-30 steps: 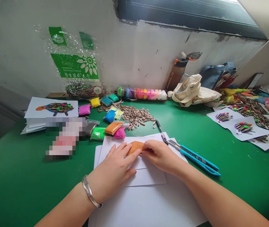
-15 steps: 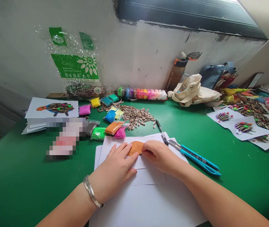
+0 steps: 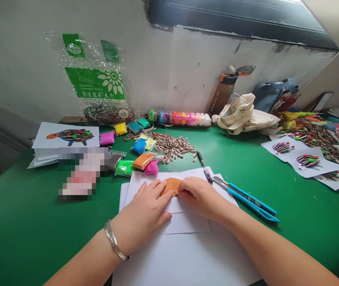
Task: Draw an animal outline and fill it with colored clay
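Note:
A flattened piece of orange modelling clay (image 3: 171,186) lies on white paper (image 3: 184,223) in front of me. My left hand (image 3: 145,210) rests on the paper with fingers spread, its fingertips touching the clay's left and lower edge. At the clay's right edge is my right hand (image 3: 201,196), its thumb and fingers bent together in a pinch; whatever sits between those fingertips is hidden. Short dark pen lines show on the paper just below the clay. A silver bracelet (image 3: 116,240) circles my left wrist.
A blue utility knife (image 3: 251,202) and a black pen (image 3: 204,166) lie right of the paper. Behind are bagged clay packets (image 3: 144,160) and loose sunflower seeds (image 3: 172,147). Finished seed pictures (image 3: 74,136) lie left, others (image 3: 308,161) right. A bottle (image 3: 223,93) stands by the wall.
Both hands stay almost in place at the clay. The left index finger has shifted slightly at the clay's lower edge. The whole view has moved a little.

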Available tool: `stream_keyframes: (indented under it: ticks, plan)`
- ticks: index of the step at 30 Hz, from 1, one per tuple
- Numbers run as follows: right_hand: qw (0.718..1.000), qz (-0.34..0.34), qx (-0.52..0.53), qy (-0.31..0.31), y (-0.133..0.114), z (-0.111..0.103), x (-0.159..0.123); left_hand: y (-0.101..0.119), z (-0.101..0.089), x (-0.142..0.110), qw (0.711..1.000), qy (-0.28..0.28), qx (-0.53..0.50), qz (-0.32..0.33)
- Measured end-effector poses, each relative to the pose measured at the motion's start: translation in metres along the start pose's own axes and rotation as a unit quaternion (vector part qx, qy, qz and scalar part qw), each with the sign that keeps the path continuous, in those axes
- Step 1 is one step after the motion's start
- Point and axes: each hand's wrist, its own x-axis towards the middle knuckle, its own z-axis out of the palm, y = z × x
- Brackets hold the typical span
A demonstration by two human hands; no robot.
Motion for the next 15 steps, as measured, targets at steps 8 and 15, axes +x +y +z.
stream_keyframes:
  ticks: [8,15]
  plan:
    - [1.0,0.006,0.028,0.0,-0.0008,-0.0028,-0.0017,-0.0007,-0.0014,-0.0012,0.999,0.024,-0.022,0.016]
    - [1.0,-0.002,0.017,-0.003,0.0021,-0.0009,-0.0024,-0.0014,-0.0008,-0.0015,1.0,0.012,-0.01,0.01]
